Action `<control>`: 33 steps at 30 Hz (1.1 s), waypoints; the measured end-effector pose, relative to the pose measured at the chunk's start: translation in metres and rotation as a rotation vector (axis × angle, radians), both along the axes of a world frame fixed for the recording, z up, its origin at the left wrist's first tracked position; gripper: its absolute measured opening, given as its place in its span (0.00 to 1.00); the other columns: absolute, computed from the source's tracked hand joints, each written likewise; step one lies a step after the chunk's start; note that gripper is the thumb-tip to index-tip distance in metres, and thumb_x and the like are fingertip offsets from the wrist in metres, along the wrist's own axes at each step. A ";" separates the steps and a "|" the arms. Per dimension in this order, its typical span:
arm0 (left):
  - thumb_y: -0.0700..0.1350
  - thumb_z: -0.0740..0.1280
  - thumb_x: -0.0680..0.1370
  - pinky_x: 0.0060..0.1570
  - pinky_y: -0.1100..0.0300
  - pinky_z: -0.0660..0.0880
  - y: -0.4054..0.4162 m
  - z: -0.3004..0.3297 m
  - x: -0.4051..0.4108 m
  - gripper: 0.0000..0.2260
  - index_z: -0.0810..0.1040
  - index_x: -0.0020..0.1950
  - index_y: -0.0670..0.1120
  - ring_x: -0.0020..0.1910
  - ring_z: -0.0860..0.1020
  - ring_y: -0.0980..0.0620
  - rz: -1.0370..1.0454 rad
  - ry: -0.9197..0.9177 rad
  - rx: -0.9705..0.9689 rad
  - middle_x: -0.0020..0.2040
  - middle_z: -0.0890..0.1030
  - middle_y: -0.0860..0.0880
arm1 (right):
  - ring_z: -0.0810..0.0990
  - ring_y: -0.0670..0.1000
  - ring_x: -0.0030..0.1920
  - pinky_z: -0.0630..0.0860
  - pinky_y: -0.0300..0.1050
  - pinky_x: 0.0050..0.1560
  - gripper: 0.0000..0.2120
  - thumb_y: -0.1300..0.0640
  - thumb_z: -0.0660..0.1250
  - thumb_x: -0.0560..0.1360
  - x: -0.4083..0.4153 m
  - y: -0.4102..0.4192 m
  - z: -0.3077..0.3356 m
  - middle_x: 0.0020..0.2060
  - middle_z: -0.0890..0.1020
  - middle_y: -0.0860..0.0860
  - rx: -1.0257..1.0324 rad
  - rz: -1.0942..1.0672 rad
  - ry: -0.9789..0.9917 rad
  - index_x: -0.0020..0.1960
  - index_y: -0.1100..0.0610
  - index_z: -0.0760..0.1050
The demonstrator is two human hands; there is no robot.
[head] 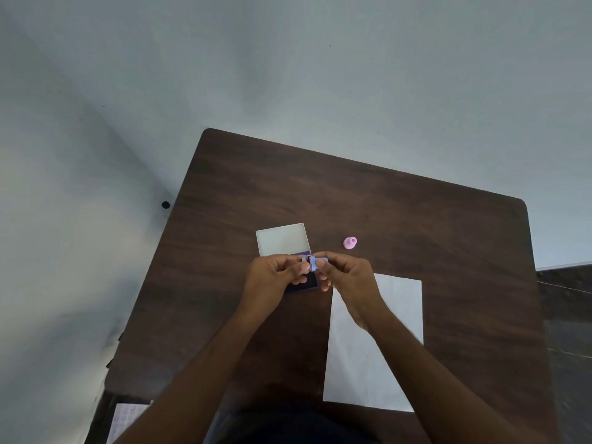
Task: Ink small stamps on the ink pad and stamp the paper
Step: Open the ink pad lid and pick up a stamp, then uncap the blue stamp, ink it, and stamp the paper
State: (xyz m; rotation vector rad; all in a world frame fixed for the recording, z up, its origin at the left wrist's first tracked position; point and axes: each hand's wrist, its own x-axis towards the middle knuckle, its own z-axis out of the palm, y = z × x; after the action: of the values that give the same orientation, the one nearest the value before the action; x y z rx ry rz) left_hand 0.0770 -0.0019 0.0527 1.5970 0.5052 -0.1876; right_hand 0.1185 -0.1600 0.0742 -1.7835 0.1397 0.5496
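Both hands meet above the open ink pad point(304, 283), whose dark pad shows below my fingers and whose white lid point(283, 240) stands open behind. My right hand point(346, 277) pinches a small blue stamp point(317, 262) by its body. Fingers of my left hand point(275, 274) grip the stamp's other end, where a blue piece sits against it; I cannot tell whether it is a cap. A pink stamp point(349, 242) stands alone on the table to the right of the lid. A white sheet of paper point(394, 315) lies under my right forearm.
The dark wooden table point(416, 219) is set against a pale wall, with its far edge and left edge in view. A patterned white sheet point(123, 418) lies low at the left, below the table's near corner. A dark counter point(567, 315) is at the right.
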 end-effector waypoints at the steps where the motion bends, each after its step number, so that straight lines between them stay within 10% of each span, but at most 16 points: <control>1: 0.45 0.72 0.74 0.41 0.65 0.79 0.001 0.001 0.000 0.08 0.85 0.51 0.44 0.37 0.83 0.53 -0.005 -0.003 -0.024 0.39 0.86 0.47 | 0.81 0.49 0.35 0.78 0.36 0.36 0.07 0.57 0.67 0.76 0.001 -0.001 0.001 0.38 0.85 0.51 0.011 -0.014 0.008 0.52 0.55 0.82; 11: 0.35 0.72 0.72 0.51 0.61 0.80 0.020 -0.007 -0.024 0.19 0.78 0.62 0.44 0.55 0.82 0.53 0.088 -0.019 -0.305 0.55 0.84 0.49 | 0.77 0.54 0.33 0.77 0.44 0.36 0.11 0.57 0.66 0.76 -0.002 -0.001 0.003 0.36 0.83 0.58 0.179 -0.101 0.157 0.55 0.60 0.81; 20: 0.31 0.68 0.74 0.46 0.60 0.81 0.056 -0.038 -0.062 0.16 0.78 0.62 0.38 0.48 0.84 0.45 0.295 0.127 -0.247 0.51 0.84 0.41 | 0.78 0.53 0.34 0.77 0.44 0.36 0.09 0.59 0.67 0.75 -0.009 0.014 0.005 0.40 0.83 0.58 0.263 -0.106 0.254 0.52 0.61 0.81; 26: 0.39 0.75 0.70 0.46 0.75 0.74 0.075 -0.054 -0.078 0.14 0.82 0.55 0.49 0.45 0.82 0.61 0.219 0.150 0.279 0.47 0.85 0.53 | 0.78 0.53 0.35 0.77 0.43 0.36 0.09 0.58 0.66 0.76 -0.012 0.020 0.003 0.42 0.83 0.57 0.259 -0.085 0.267 0.52 0.61 0.81; 33: 0.42 0.76 0.69 0.53 0.59 0.76 0.082 -0.075 -0.085 0.15 0.83 0.54 0.48 0.48 0.78 0.54 0.136 0.103 0.598 0.49 0.80 0.52 | 0.78 0.52 0.35 0.77 0.44 0.36 0.10 0.59 0.66 0.76 -0.014 0.022 0.002 0.41 0.83 0.57 0.246 -0.091 0.269 0.54 0.62 0.80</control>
State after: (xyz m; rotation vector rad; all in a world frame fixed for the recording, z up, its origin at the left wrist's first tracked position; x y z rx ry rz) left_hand -0.0079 0.0806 -0.0224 2.1305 0.7985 -0.0110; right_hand 0.1042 -0.1380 0.0766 -1.4531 0.3236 0.7080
